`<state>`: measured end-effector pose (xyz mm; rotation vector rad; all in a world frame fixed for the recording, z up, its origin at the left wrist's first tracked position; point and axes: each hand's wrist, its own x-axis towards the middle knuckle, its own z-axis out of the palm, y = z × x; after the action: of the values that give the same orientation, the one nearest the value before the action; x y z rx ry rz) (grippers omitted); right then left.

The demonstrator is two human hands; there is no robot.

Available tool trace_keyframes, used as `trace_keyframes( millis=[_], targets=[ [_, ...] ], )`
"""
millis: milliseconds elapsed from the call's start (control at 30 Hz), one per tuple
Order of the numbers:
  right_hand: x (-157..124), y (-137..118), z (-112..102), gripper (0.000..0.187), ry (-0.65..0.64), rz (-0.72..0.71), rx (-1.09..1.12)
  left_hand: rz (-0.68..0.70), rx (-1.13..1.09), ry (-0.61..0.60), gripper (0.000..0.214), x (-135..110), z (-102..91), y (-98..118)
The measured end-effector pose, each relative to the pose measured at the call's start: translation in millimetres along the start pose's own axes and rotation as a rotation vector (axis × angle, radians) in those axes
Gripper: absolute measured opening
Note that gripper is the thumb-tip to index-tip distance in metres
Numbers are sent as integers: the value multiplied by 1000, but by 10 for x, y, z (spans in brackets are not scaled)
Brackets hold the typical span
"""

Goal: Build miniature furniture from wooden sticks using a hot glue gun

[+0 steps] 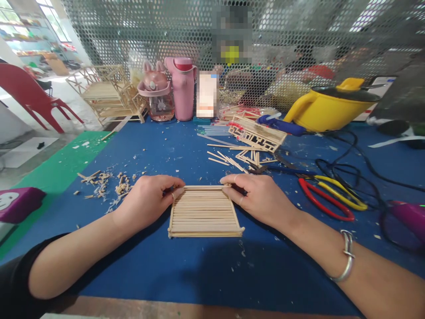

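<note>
A small panel of thin wooden sticks [204, 212], laid side by side within a stick frame, lies in front of me on the blue table top [139, 266]. My left hand [149, 192] pinches its far left corner between thumb and fingers. At the far right corner, my right hand [255, 192] grips the panel the same way. A single stick runs along the far edge between both hands; its ends are hidden by my fingertips. Beyond my right hand are loose cut sticks [232, 160] and pliers with red and yellow handles [327, 199].
Stick offcuts [99, 184] litter the left side. A pink bottle [184, 91], a rabbit-eared cup [161, 104] and a propped phone [206, 95] stand at the back. A stick-built piece [257, 133] lies near a blue glue gun [282, 125]. A yellow pot [332, 108] and black cables [341, 164] occupy the right.
</note>
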<state>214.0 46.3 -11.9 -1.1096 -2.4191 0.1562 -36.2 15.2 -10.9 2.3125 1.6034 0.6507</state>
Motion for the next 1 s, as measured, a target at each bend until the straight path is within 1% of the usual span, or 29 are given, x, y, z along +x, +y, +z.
trace_keyframes(
  millis=[233,267,367,400,433,500,567,633,700,733,800,867,933,1000],
  targets=[
    [-15,-1,-5,18,-7,65,37,-28,-18,-24,24,7,3,-4],
    [-19,3,-11,20,-18,85,63,-38,-18,-34,26,8,-4,-11],
    [-26,22,-31,38,-41,139,110,-51,17,-60,39,21,-47,-33],
    [-25,30,-35,39,-46,140,95,-49,36,-71,40,28,-64,-37],
    [-22,36,-38,34,-52,134,70,-42,52,-85,38,35,-79,-40],
    [-12,41,-39,17,-85,123,31,-25,51,-123,29,47,-99,-40],
    [-3,32,-37,10,-106,140,54,-24,9,-144,27,52,-106,-37],
    [-3,15,-39,9,-63,175,108,-64,-30,-99,28,47,-112,-35],
    [-16,-4,-48,10,46,212,172,-98,-57,7,28,30,-126,-38],
    [-28,-12,-54,13,109,217,210,-79,-69,73,27,17,-136,-41],
    [-60,-19,-70,20,230,184,287,52,-83,206,21,-13,-159,-47],
    [-92,-14,-81,26,337,105,339,237,-77,316,15,-43,-175,-54],
    [-113,5,-81,31,418,25,343,379,-63,389,19,-58,-170,-63],
    [-113,29,-70,34,459,-39,303,451,-50,420,26,-51,-142,-76]
  ],
)
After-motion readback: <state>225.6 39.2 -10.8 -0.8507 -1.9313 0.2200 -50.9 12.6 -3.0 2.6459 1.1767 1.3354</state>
